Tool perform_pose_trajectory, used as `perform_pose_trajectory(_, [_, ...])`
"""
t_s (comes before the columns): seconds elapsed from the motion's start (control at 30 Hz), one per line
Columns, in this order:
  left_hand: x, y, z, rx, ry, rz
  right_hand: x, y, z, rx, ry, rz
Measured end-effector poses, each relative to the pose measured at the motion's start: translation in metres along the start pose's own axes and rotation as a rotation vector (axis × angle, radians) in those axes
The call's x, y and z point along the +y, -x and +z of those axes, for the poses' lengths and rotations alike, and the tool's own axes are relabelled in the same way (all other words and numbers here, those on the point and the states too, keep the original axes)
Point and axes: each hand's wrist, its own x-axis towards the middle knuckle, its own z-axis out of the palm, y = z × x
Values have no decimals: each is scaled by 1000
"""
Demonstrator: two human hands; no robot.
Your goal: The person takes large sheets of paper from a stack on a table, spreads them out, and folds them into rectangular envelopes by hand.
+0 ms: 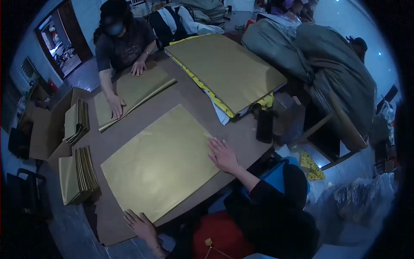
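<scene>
A large gold paper sheet lies flat on the brown-topped table before me. My left hand rests at its near left corner, fingers stretched out and partly over the edge. At the right edge of the sheet, my right hand lies flat with its fingers extended. Neither hand grasps anything. Across the table, another person presses both hands on a second gold sheet, which is partly folded over.
A thick stack of gold sheets with yellow wrapping sits at the far right. Folded gold bundles stand along the left edge beside a cardboard box. A dark phone-like object lies at the right edge. Big grey sacks stand beyond.
</scene>
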Motion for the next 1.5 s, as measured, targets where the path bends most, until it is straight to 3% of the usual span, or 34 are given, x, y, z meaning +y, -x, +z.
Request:
perform_pose_trajectory(0.13, [-18,-2,8,60,-153,-156,1,-1,0,21,-5,-8])
perform_pose_trajectory(0.17, [-20,-1,13,60,-152,-157,2,-1,0,12,7,-6])
perform_pose_trajectory(0.23, [-2,-3,-5,290,-131,-110,2,-2,0,5,18,-3])
perform_pose_trajectory(0.27, [16,-3,-16,257,-83,-86,1,-2,1,2,18,1])
perform_pose_trajectory(0.33, [55,-1,-27,211,232,63,1,-2,3,-8,19,5])
perform_pose_trajectory(0.37, [80,1,-34,144,352,233,4,0,8,9,27,-6])
perform_pose_trajectory(0.5, [152,12,-25,-148,443,774,2,0,6,6,17,6])
perform_pose_trajectory(0.6, [183,18,-8,-178,501,897,-2,-1,-5,-40,17,15])
perform_pose_trajectory(0.83, [175,17,7,-105,344,788,2,0,2,-24,-10,-6])
perform_pose_trajectory(1.2, [49,21,-10,-108,172,224,4,-2,0,-25,-17,-2])
perform_pose_trajectory(1.5, [-19,21,-22,-224,116,64,2,-2,-4,-9,-29,4])
